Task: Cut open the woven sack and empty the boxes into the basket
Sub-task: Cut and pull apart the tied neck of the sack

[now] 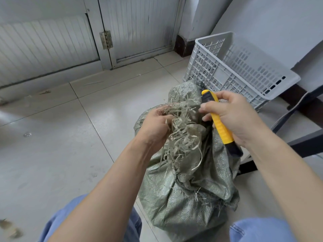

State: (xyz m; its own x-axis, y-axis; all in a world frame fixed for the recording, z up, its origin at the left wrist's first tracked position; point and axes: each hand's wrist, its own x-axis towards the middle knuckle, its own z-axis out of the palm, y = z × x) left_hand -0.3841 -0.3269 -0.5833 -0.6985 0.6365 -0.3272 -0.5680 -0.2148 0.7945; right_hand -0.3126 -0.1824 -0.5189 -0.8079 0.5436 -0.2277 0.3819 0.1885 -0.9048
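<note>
A grey-green woven sack (188,198) stands on the floor between my knees, its top frayed into loose pale strands (181,135). My left hand (155,123) grips the frayed strands at the sack's upper left. My right hand (234,116) holds a yellow and black utility knife (220,127), its blade tip pointing up past the sack's top edge toward the basket. The grey plastic basket (216,74) stands just behind the sack, to the right. No boxes are visible; the sack's inside is hidden.
Pale floor tiles (70,137) spread to the left, with bits of debris. A white panelled door with a hinge (105,39) closes the back. Dark metal furniture legs (297,144) stand close on the right, beside the basket and wall.
</note>
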